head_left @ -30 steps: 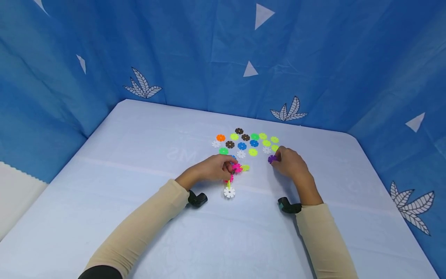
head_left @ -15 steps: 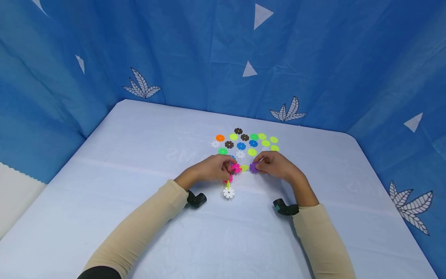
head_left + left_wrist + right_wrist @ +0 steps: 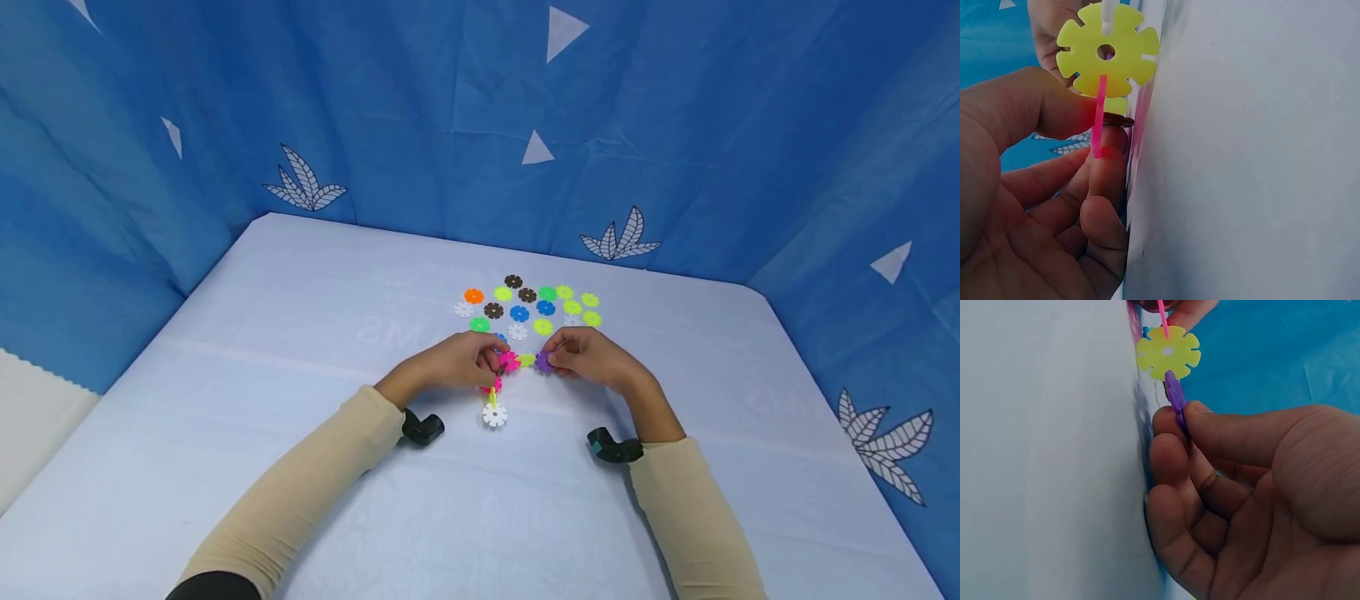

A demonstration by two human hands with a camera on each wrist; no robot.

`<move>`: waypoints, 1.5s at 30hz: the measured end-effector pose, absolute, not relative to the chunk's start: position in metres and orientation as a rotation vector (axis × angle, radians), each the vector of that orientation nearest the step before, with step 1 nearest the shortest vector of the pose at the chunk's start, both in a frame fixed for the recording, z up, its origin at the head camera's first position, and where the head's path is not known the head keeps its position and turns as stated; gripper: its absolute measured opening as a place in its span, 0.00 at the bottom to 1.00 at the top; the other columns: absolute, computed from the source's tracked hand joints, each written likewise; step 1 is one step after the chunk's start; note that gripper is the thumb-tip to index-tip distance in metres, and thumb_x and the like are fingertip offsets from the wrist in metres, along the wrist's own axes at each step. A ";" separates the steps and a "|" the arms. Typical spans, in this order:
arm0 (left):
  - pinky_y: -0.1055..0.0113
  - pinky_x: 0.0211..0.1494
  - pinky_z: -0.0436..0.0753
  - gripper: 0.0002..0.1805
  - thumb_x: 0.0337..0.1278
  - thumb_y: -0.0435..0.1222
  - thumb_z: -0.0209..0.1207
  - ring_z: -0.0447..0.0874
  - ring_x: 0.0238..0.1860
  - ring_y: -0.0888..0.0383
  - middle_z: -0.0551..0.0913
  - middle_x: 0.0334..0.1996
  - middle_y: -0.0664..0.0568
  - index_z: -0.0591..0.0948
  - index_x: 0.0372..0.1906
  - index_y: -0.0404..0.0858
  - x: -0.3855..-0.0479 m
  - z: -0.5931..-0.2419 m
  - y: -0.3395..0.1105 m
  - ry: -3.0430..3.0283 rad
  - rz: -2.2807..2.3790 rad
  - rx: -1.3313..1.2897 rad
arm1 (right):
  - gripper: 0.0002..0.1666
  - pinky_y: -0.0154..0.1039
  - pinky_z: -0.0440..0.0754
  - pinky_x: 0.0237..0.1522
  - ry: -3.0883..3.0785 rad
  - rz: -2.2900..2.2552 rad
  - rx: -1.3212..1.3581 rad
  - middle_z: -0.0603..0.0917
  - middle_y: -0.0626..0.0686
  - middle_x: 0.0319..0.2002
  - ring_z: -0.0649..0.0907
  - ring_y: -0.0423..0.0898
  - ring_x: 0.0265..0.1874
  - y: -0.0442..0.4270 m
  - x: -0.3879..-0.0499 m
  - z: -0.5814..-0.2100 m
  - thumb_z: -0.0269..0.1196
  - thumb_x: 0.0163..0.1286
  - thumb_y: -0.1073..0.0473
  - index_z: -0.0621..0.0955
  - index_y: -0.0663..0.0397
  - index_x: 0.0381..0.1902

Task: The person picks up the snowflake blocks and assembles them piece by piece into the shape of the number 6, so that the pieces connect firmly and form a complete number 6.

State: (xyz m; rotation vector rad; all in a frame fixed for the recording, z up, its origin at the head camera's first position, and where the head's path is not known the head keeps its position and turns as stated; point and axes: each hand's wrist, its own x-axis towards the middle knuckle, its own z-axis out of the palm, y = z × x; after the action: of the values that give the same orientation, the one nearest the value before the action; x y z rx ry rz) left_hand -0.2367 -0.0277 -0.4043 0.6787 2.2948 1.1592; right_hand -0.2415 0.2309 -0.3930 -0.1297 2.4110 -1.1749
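Head view: the landmark is the chain (image 3: 511, 362) of joined discs, low over the surface (image 3: 495, 508). Left hand (image 3: 456, 361) on the chain's left, fingertips gripping it. Right hand (image 3: 598, 360) on the chain's right, purple disc (image 3: 543, 363) pinched between thumb and fingers. Purple disc sits at the chain's right end, against or just beside the yellow disc (image 3: 527, 360) there. It juts from the right hand's fingertips toward the chain; the left hand is across the chain from it. White disc (image 3: 494, 415) forms the chain's near end. Loose discs (image 3: 519, 314) in several colours lie beyond the chain, flat. Curtain (image 3: 450, 125) farther behind it.

Left wrist view: thumb and fingertip pinch the chain at a pink disc (image 3: 1098, 125), seen edge-on. A brown piece (image 3: 1117, 119) shows beside the pinch, partly hidden. Part of the right hand shows behind the chain.

Right wrist view: purple disc tilted, nearly edge-on, its lower part between thumb and fingertip. Its free tip meets the rim of the chain's yellow disc; cannot tell whether it is seated in a slot.
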 end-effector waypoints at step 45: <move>0.70 0.34 0.72 0.30 0.64 0.29 0.64 0.73 0.36 0.56 0.77 0.34 0.51 0.74 0.70 0.37 -0.235 -0.403 -0.030 2.290 1.075 0.783 | 0.03 0.38 0.84 0.38 2.337 -1.333 -0.195 0.85 0.57 0.36 0.82 0.50 0.29 0.226 -0.241 -0.402 0.64 0.72 0.69 0.82 0.64 0.41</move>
State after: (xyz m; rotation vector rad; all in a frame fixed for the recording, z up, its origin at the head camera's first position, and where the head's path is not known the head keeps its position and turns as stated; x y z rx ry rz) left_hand -0.2350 -0.0303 -0.4034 0.7832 2.2905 1.0749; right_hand -0.2411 0.2262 -0.4019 -0.1951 2.3372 -1.3334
